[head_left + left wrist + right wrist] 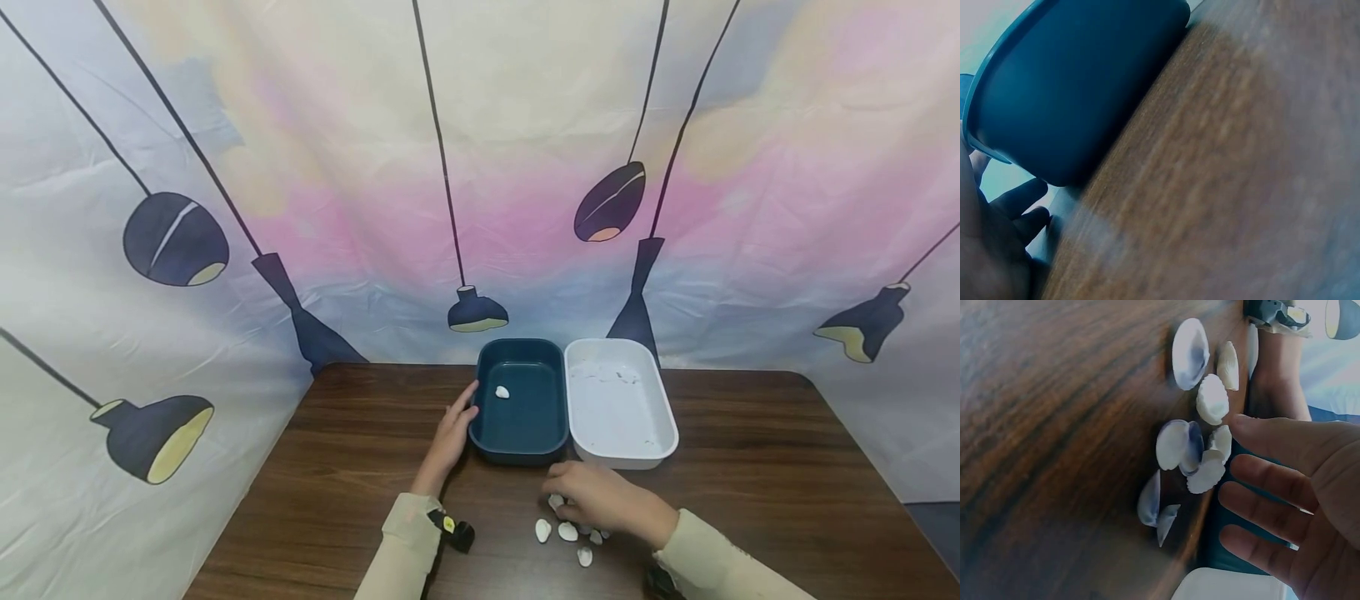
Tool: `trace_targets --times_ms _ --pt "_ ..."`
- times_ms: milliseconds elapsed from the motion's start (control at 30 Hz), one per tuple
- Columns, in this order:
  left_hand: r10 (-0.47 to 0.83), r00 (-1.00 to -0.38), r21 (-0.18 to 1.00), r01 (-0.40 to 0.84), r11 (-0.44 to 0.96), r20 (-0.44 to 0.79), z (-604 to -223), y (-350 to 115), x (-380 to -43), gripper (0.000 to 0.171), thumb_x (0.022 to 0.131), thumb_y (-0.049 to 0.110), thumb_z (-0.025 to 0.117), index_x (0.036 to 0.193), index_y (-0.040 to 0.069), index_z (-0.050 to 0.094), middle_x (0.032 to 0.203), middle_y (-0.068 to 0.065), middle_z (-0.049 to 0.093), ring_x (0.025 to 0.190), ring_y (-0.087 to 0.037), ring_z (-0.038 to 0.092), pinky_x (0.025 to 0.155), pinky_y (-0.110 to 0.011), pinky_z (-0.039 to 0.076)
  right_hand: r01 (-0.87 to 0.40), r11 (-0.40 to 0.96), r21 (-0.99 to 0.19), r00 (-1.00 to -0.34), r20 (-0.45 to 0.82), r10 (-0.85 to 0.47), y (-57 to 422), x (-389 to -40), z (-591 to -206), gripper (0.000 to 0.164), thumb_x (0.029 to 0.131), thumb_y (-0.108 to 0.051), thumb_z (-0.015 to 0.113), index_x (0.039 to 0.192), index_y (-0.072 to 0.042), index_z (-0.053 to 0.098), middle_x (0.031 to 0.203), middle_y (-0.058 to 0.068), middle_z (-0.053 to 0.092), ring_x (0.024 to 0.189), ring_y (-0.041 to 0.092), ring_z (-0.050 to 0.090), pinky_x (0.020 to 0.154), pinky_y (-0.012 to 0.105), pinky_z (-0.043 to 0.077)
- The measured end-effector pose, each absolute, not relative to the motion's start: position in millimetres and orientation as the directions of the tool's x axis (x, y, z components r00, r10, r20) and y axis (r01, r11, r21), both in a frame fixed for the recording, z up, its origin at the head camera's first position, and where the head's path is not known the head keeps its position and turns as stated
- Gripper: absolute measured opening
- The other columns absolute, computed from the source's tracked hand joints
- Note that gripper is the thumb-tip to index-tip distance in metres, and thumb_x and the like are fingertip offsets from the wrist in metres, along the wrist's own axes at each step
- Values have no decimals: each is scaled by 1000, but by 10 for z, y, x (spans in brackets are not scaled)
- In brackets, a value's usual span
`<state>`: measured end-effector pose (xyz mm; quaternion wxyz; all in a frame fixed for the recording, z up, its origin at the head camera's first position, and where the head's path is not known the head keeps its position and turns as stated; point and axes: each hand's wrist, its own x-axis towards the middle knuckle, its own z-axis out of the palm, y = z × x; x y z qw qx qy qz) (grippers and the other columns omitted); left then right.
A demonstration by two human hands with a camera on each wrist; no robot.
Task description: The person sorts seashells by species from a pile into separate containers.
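Lying in a loose cluster on the wooden table (750, 467): white shells (567, 532), near side of both trays. Right hand (603, 497) at the cluster, fingers loosely extended and apart, thumb tip near one shell; can't tell if it touches. Single shell (502, 392) sits inside the teal tray (521, 427), toward its left wall. Left hand (447, 433) at that wall's outside, fingers extended. White tray (618, 408) just right of teal. Behind: fabric (360, 167) printed with hanging lamps.

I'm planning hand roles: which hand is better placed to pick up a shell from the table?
Right, I'd judge: the right hand is at the loose shells, whereas the left hand is beside the teal tray, farther from them.
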<state>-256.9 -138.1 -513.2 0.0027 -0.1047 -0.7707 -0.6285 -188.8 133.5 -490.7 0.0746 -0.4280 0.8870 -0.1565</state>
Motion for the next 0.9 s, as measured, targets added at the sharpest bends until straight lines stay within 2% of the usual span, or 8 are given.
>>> trace_targets --times_ms 433,900 --pt "163 -977 969 164 185 135 -5123 -1380 -2563 50 111 9 44 161 3 42 166 -24 36 157 -43 23 128 -59 -6 -747 588 -311 -621 11 -783 1340 -1896 -4990 20 86 -13 85 106 -17 84 90 -9 67 77 -3 55 65 21 52" --pt "167 -977 968 162 193 130 -5108 -1388 -2570 50 111 9 44 161 2 41 166 -23 36 158 -43 22 128 -59 -6 -755 577 -312 -609 10 -793 1304 -1926 -4996 15 90 -14 82 105 -15 84 88 -9 65 75 -3 54 63 20 50"
